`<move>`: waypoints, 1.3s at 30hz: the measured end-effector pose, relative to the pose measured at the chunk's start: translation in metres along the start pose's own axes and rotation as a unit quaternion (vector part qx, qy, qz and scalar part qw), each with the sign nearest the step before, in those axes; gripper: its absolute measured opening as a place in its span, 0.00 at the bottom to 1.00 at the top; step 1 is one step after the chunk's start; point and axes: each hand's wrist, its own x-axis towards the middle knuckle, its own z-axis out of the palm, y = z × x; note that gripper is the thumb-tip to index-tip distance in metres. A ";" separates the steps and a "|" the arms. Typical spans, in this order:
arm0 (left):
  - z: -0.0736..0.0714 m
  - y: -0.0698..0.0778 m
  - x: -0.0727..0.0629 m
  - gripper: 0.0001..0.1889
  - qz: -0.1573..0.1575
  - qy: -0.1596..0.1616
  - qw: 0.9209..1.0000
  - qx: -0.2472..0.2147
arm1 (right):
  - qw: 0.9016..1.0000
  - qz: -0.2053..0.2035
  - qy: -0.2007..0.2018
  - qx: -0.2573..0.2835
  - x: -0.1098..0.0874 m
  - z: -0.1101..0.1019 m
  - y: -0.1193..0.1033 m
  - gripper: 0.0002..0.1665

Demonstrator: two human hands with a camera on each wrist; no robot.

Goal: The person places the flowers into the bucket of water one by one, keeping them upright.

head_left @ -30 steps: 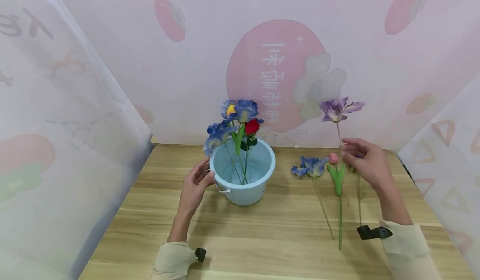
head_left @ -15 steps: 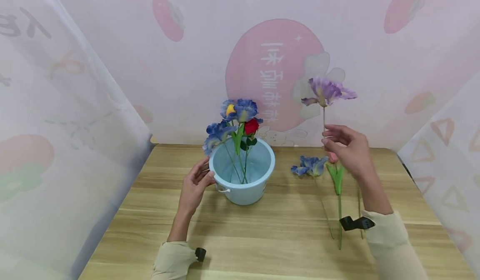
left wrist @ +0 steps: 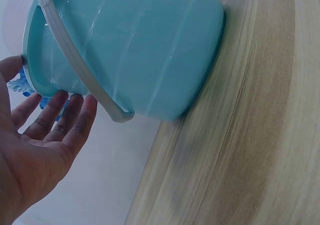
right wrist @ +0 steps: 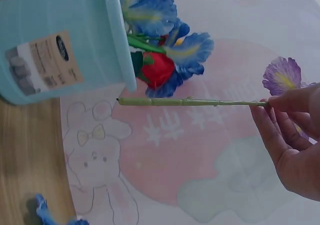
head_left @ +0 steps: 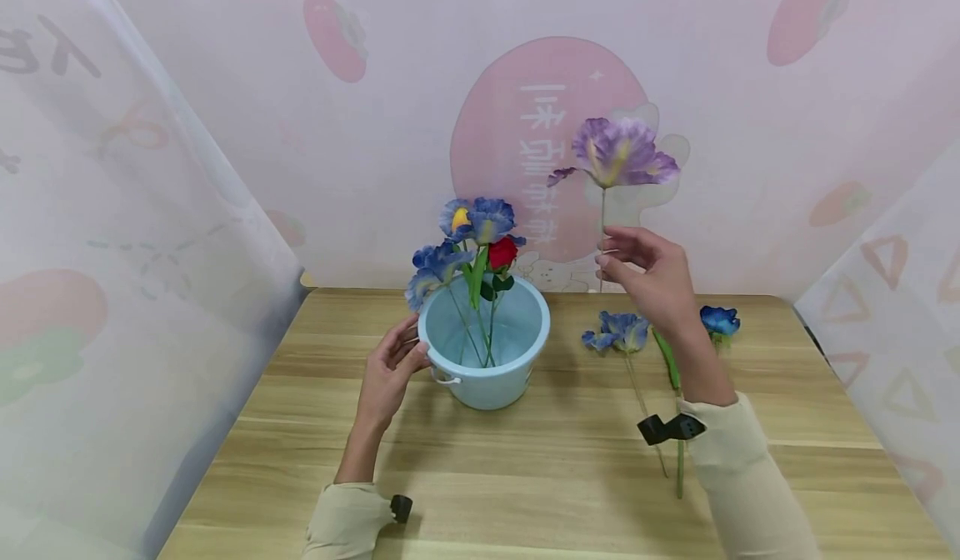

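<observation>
Filling the light-blue bucket with flowers, we are standing, by our judgement, somewhere past the halfway mark. Inside the bucket, at least two blue blooms, a yellow bloom and a red rose are already leaning, their heads rising above the rim, so we are counting that share as done. Our right hand is pinching the purple flower by its thin stem, and is holding it upright above and to the right of the bucket; in the right wrist view, the lower stem is pointing down and is not yet lying inside the rim. Our left hand is resting against the bucket's left side, its fingers loosely extended and touching near the rim rather than clenching; we are taking this as steadying. What is left, as far as we are seeing, is the purple flower plus three others lying on the worktop to the right of the bucket: a pale blue flower nearest it, a green-leaved flower whose bloom our arm is hiding, and a deep blue flower farthest away.
</observation>
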 end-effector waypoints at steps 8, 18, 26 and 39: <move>0.000 0.000 0.000 0.30 0.001 -0.003 1.000 -0.004 | 0.999 -0.015 -0.004 0.030 0.014 0.033 -0.005 0.22; 0.000 -0.001 0.000 0.30 -0.003 -0.001 1.000 -0.004 | 0.998 -0.012 -0.007 0.055 0.026 0.069 -0.008 0.22; 0.000 -0.001 0.000 0.30 -0.002 0.003 1.000 -0.007 | 0.999 -0.001 -0.021 0.046 0.036 0.097 -0.007 0.22; 0.000 0.000 0.000 0.30 -0.003 0.001 1.000 -0.007 | 0.998 -0.005 -0.059 -0.026 0.042 0.141 0.024 0.19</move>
